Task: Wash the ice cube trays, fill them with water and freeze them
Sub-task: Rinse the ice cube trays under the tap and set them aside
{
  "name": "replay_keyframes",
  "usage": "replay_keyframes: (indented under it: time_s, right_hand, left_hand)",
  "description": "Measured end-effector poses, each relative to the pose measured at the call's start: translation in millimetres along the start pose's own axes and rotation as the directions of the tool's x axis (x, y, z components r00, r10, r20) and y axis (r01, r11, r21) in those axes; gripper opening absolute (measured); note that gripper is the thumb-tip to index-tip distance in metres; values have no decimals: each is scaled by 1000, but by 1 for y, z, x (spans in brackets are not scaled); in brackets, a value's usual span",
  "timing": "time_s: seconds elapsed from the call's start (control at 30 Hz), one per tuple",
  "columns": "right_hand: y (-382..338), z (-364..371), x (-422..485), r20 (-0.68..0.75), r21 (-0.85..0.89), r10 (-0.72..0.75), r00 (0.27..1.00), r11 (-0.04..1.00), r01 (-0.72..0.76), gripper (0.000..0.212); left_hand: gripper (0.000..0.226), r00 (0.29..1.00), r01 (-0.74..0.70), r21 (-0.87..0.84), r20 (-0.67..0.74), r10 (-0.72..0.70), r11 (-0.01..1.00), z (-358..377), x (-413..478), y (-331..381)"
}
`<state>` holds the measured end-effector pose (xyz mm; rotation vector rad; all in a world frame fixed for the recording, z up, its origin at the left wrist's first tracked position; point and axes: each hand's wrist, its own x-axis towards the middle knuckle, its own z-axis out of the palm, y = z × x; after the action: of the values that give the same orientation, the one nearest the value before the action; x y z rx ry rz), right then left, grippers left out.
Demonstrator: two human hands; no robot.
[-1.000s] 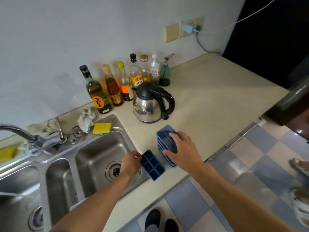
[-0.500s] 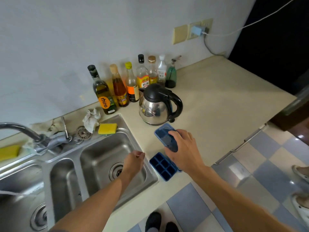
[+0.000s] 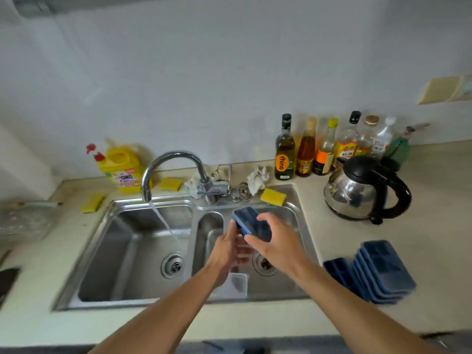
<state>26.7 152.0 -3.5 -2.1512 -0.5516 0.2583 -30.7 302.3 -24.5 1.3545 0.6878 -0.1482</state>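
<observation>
The right hand (image 3: 279, 242) grips a blue ice cube tray (image 3: 251, 223) from above, fingers curled over its near end, holding it tilted over the right basin of the 2-basin steel sink (image 3: 122, 204). The left hand (image 3: 228, 249) is against the tray's left edge with its fingers reaching underneath; motion blur hides whether it really grips the tray or only supports it.

The faucet (image 3: 173, 160) is swung toward the left basin, and a stream of water (image 3: 163, 221) runs from it down to that basin's floor (the held tray is to the right of the stream, not in it).

On the counter right of the sink sits a stack of blue ice cube trays (image 3: 385, 270), with 1 more tray (image 3: 337, 270) lying open side up just beside it on the left. Behind them stands a steel kettle (image 3: 355, 191) with a black handle, and a row of bottles (image 3: 327, 149) lines the wall, the leftmost an olive oil bottle (image 3: 284, 152) marked "rhino". A yellow sponge (image 3: 273, 196) rests on the sink's back rim, and a yellow detergent jug (image 3: 122, 167) stands left of the faucet.
</observation>
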Motion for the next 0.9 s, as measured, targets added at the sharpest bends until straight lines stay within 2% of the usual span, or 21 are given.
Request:
replay_keyframes:
  time_s: [0.1,0.27,0.4,0.53,0.67,0.9]
  right_hand:
    - [-28,34,9,80,48,-26,996,999,22,61]
    - [-54,86,25,163,-10,-28,986,999,30,84]
    - [-71,130,49,229,-88,45,972,996,-26,80]
    - [-96,182,78,266,-62,162,950,987,-150,82]
    - [-119,232,108,287,-74,192,939,981,-178,70]
    - [-137,282,141,305,-73,259,916,966,-249,64]
  left_hand:
    - [65,998,0,-127,-65,-9,992,-32,-4,6]
    - [65,994,36,-256,-91,-61,966,-83,11,5]
    - [62,992,67,-216,-87,-88,974,-132,39,1]
    - [61,983,161,-169,-59,-173,972,-192,72,2]
    - [65,968,243,-197,-18,-252,950,-244,103,10]
    - [74,954,298,-112,-5,-301,948,-298,139,15]
